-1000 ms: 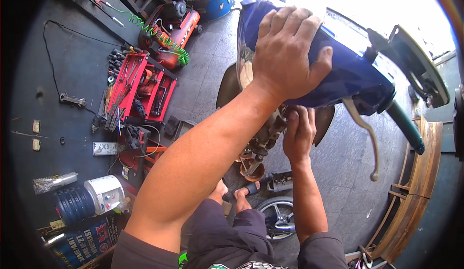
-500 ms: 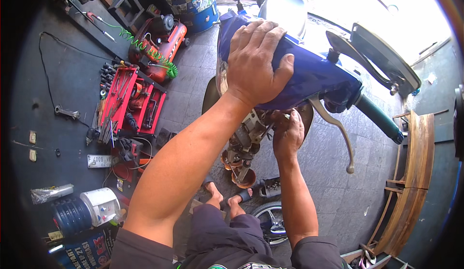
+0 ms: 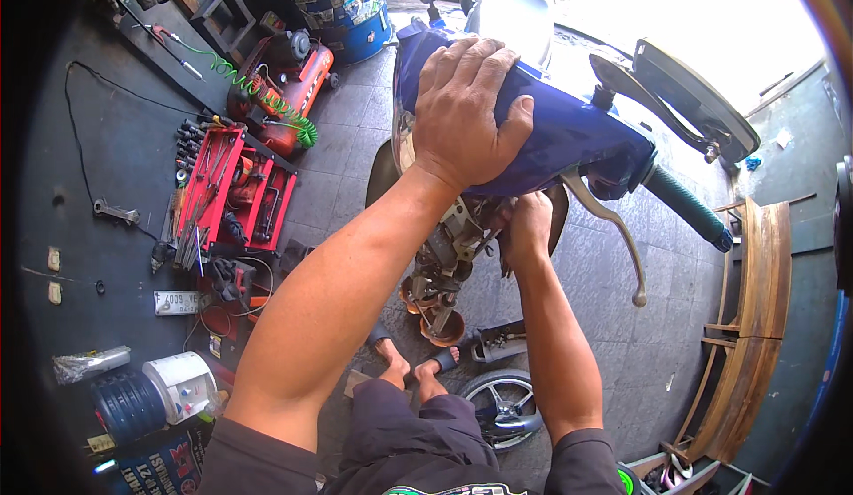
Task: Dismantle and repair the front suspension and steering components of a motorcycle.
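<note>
My left hand [image 3: 466, 113] lies flat over the blue handlebar cover [image 3: 569, 131] of a motorcycle, its fingers spread along the top and the thumb apart. Beneath that cover, my right hand [image 3: 530, 221] reaches in beside the exposed front parts [image 3: 458, 242]; its fingers are mostly hidden, so whether they grip anything does not show. From the cover's right side come a dark green handle grip [image 3: 689, 206], a metal brake lever [image 3: 613, 233] and a mirror [image 3: 697, 99].
A red tool rack [image 3: 235, 193] and a red air compressor [image 3: 298, 86] with a green coiled hose stand left. A wheel [image 3: 502, 406] lies by my feet. A wooden bench [image 3: 755, 317] is at right; a white bucket [image 3: 182, 384] sits at lower left.
My right hand has moved further up under the cover, hiding its fingers. My left hand stays on the cover. The whole view has shifted slightly.
</note>
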Demonstrator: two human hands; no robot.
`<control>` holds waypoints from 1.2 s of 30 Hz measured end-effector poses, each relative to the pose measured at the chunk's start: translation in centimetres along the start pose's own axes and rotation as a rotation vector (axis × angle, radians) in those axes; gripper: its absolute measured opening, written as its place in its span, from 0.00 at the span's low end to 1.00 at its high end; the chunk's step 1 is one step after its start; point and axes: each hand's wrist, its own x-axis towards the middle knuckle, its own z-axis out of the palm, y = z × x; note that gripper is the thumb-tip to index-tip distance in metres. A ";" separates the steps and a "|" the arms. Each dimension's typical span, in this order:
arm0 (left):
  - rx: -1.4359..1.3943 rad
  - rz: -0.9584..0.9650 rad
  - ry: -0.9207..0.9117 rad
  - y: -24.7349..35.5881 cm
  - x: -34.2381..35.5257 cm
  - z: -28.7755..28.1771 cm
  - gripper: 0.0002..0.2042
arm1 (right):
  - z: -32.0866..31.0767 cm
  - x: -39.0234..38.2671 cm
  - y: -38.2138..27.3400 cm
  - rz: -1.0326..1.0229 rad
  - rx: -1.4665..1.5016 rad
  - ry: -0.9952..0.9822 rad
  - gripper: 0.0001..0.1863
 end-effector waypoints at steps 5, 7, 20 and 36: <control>-0.003 -0.001 0.021 0.2 0.1 0.4 0.23 | -1.1 1.5 -0.4 -0.427 -0.862 -0.109 0.11; -0.031 -0.027 0.010 0.0 -0.1 0.6 0.24 | -0.3 0.8 -0.9 -0.532 -1.061 -0.161 0.11; 0.016 0.008 0.027 -0.3 -0.2 0.6 0.23 | 0.5 0.8 -0.5 -1.245 -1.531 -0.592 0.18; -0.024 0.014 0.042 -0.3 -0.5 0.2 0.23 | -0.1 -3.4 1.6 -0.953 -1.249 0.200 0.11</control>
